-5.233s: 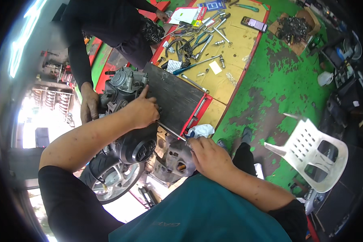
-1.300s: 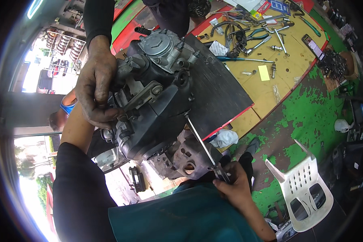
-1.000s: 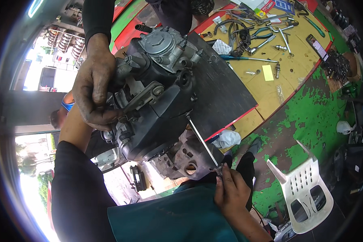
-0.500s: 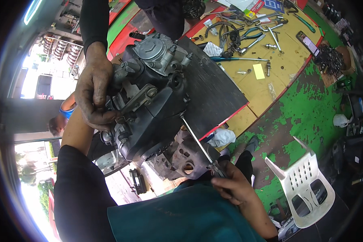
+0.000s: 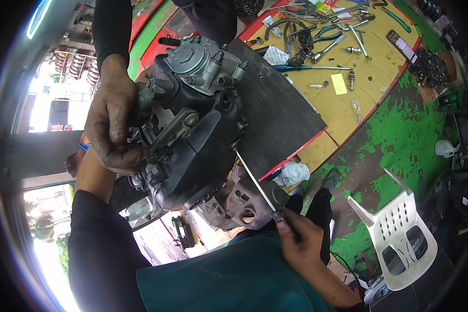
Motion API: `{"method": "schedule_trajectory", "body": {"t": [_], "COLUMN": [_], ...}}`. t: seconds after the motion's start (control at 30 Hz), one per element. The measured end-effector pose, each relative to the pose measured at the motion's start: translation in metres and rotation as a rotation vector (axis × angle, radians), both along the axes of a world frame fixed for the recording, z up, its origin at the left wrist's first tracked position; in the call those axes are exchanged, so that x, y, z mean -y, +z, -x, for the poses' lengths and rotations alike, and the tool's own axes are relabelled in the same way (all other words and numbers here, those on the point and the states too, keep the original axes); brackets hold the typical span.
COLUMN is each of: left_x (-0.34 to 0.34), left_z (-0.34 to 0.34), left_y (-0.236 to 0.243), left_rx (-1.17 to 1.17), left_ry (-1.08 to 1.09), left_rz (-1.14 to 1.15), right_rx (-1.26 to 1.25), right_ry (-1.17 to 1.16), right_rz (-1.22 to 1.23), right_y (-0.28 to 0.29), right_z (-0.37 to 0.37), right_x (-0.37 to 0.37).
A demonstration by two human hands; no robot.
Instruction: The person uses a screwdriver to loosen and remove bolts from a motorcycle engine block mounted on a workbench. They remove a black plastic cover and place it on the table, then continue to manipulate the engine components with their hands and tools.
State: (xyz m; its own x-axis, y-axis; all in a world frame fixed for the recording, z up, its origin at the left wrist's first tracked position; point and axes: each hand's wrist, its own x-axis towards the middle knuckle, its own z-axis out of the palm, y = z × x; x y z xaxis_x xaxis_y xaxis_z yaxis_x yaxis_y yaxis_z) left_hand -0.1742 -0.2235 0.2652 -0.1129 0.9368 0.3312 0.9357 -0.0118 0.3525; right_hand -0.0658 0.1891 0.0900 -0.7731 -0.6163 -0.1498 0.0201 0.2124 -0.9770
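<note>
A black and grey engine (image 5: 203, 151) with a round metal cap (image 5: 189, 60) stands tilted in front of me. My right hand (image 5: 300, 238) is closed round the handle of a screwdriver (image 5: 260, 188). The shaft's tip meets the engine cover's lower right edge. My left forearm (image 5: 94, 179), dark-sleeved below, reaches up along the engine's left side; its hand is hidden behind a co-worker's greasy hand. That co-worker's hand (image 5: 111, 119) comes from above and rests on the engine's left, fingers curled near a metal bracket (image 5: 174, 134).
The engine is beside a black board (image 5: 275, 112) on a yellow-topped bench (image 5: 366, 106). Pliers (image 5: 328, 34), wrenches and a blue-handled screwdriver (image 5: 317, 67) lie there with a phone (image 5: 402, 46). A white plastic chair (image 5: 398, 231) stands right. Another person's leg (image 5: 208, 18) is at the top.
My right hand has turned and tightened on the screwdriver handle, while the tip stays at the same spot on the engine. The whole view has shifted slightly.
</note>
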Motion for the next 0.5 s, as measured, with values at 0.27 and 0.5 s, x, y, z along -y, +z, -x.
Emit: {"method": "schedule_trajectory", "body": {"t": [0.27,0.5], "left_x": [0.0,-0.004], "left_z": [-0.002,-0.003], "left_y": [0.009,0.012], "left_rx": [-0.019,-0.01], "left_ry": [0.009,0.032], "left_rz": [0.011,0.026], "right_rx": [1.729,0.782], "right_ry": [-0.036,0.016], "right_rz": [0.341,0.064], "right_y": [-0.013,0.012], "right_z": [0.034,0.024], "right_x": [-0.007,-0.007]}}
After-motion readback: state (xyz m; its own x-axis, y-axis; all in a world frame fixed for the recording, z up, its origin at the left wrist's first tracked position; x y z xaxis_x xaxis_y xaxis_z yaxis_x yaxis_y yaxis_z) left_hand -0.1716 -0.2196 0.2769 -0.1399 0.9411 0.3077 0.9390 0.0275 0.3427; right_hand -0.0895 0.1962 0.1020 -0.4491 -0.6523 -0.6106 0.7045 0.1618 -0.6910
